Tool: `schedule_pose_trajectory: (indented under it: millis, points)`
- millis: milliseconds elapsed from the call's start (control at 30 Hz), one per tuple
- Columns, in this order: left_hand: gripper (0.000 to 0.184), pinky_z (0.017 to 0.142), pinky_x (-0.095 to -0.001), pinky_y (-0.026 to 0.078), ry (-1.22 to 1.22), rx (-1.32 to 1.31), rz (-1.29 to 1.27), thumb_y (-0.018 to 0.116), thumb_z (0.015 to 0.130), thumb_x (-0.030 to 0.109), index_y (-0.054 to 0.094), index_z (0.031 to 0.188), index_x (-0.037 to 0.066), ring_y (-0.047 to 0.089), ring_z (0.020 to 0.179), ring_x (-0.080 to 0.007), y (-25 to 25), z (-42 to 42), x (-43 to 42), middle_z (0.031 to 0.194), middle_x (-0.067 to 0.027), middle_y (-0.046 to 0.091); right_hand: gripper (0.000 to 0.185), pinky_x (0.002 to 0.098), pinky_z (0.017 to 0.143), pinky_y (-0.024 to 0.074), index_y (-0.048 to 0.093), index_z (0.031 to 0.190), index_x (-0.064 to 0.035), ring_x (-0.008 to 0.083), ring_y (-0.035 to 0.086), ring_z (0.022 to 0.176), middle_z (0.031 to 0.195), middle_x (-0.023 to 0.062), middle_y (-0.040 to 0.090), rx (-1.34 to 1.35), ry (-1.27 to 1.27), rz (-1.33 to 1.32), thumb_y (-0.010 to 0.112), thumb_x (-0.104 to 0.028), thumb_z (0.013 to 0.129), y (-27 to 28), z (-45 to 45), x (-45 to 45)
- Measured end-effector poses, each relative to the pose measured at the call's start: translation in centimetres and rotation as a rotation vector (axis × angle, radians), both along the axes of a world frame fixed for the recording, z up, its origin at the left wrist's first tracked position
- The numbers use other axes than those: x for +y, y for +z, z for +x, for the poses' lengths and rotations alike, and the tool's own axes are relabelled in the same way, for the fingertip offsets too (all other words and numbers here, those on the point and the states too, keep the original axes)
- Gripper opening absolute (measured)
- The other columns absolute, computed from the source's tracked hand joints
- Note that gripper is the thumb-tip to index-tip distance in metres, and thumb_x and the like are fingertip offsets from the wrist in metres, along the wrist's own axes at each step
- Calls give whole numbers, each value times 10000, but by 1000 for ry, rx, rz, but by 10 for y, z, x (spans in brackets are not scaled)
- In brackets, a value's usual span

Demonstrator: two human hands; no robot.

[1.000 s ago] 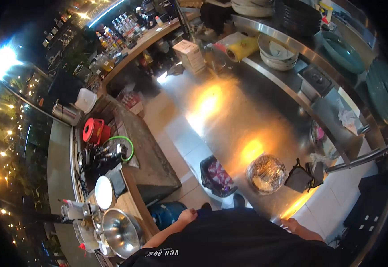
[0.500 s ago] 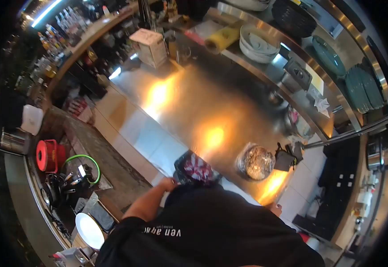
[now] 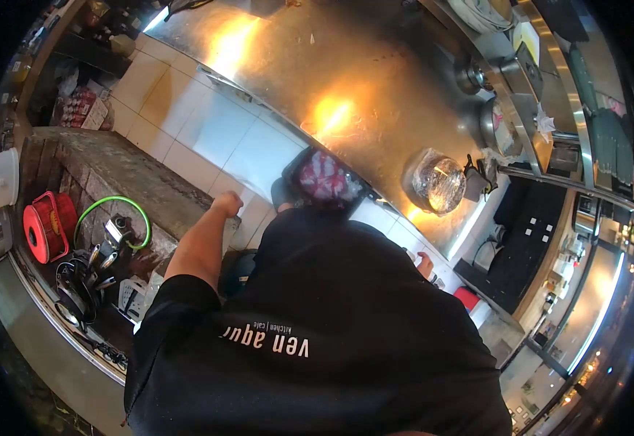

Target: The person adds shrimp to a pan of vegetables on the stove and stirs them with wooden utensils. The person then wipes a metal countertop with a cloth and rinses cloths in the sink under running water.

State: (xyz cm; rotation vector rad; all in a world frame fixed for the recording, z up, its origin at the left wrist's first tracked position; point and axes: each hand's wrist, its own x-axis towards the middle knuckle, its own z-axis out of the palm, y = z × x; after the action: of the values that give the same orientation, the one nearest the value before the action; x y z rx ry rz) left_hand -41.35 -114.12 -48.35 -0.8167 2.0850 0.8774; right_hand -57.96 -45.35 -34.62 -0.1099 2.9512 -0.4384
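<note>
My left hand (image 3: 228, 204) is held out over the tiled floor beside the worn counter edge. Its fingers are curled, and nothing shows in them. On the other side my right hand (image 3: 424, 265) shows only in part past my black shirt. Its fingers look loosely apart, with nothing visible between them. In front of my body is a dark bin (image 3: 297, 190) lined with black plastic, holding red and whitish stuff (image 3: 322, 174) I cannot name. Nearest my right hand on the steel table (image 3: 273, 80) sits a round bowl wrapped in clear film (image 3: 434, 182).
To the left, a red round container (image 3: 48, 227), a green hose loop (image 3: 147, 225) and several pans (image 3: 73, 291) occupy a basin. Black gloves or cloth (image 3: 479, 180) lie by the wrapped bowl. Steel shelving (image 3: 535, 80) edges the table. Tiled floor (image 3: 241, 138) runs between counters.
The view has tilted down and shifted closer to the table. My left hand has moved away from the bin, to the left. The bin and wrapped bowl appear higher in view.
</note>
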Motion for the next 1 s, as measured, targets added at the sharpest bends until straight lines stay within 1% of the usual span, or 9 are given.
schedule_pose_trajectory:
  millis: [133, 267, 333, 567, 633, 733, 800, 900, 1000]
  points:
    - [370, 1051, -494, 538, -312, -12, -21, 699, 919, 376, 773, 1152, 98, 678, 1218, -383, -14, 23, 4, 1287, -183, 729, 581, 465, 939, 492, 575, 1339, -134, 415, 575, 1102, 1207, 245, 565, -289, -57, -43, 831, -305, 845, -18, 7, 7]
    - [391, 1047, -481, 538, -219, 49, 11, 726, 908, 423, 776, 1129, 105, 686, 1206, -370, -39, 33, 19, 1262, -174, 740, 447, 457, 889, 500, 638, 1252, -120, 362, 610, 995, 1194, 225, 611, -365, -79, -87, 806, -280, 869, -48, 15, 15]
    - [337, 1012, -470, 560, -59, 21, 86, 745, 895, 385, 774, 1084, 108, 714, 1141, -371, 6, 7, 22, 1174, -177, 765, 378, 441, 881, 520, 674, 1191, -109, 324, 627, 1044, 1119, 173, 666, -390, 45, -84, 810, -263, 875, -84, 22, 36]
    - [300, 973, -467, 582, -74, 132, 44, 750, 871, 359, 777, 1042, 115, 727, 1106, -362, -27, -20, -4, 1102, -191, 774, 322, 396, 771, 578, 710, 1174, -65, 256, 710, 789, 1066, 152, 750, -592, -116, -550, 782, -222, 903, -10, 21, -31]
    - [296, 970, -471, 583, -99, 158, 7, 736, 881, 357, 777, 1041, 112, 730, 1099, -365, -33, -27, -17, 1097, -194, 774, 305, 384, 770, 580, 710, 1175, -63, 244, 719, 813, 1039, 143, 755, -560, -51, -513, 766, -203, 909, -48, 22, 1]
    - [304, 970, -480, 584, -514, 243, -126, 703, 902, 351, 778, 1045, 94, 728, 1105, -370, -29, -39, -27, 1111, -200, 773, 263, 362, 757, 587, 705, 1176, -70, 221, 739, 847, 984, 118, 764, -604, -68, -432, 722, -148, 925, -57, 18, 3]
    - [318, 972, -484, 584, -122, 111, -81, 684, 913, 347, 776, 1057, 79, 721, 1124, -370, 0, -51, -15, 1150, -214, 764, 276, 355, 747, 592, 698, 1184, -82, 216, 746, 853, 985, 121, 769, -714, -198, -720, 732, -130, 914, -117, 28, 30]
    - [312, 1020, -449, 558, -118, 129, -171, 722, 899, 389, 781, 1032, 113, 711, 1123, -363, 53, -64, 10, 1149, -187, 765, 288, 342, 717, 596, 715, 1182, -95, 177, 740, 817, 957, 117, 778, -740, 21, -635, 767, -161, 907, -154, 24, 35]
    - [329, 1007, -456, 565, -91, 108, -184, 734, 887, 351, 756, 1104, 105, 721, 1112, -372, 80, -72, 42, 1118, -204, 764, 275, 334, 703, 599, 737, 1160, -91, 175, 743, 802, 965, 112, 783, -840, -156, -569, 771, -198, 909, -163, 31, 25]
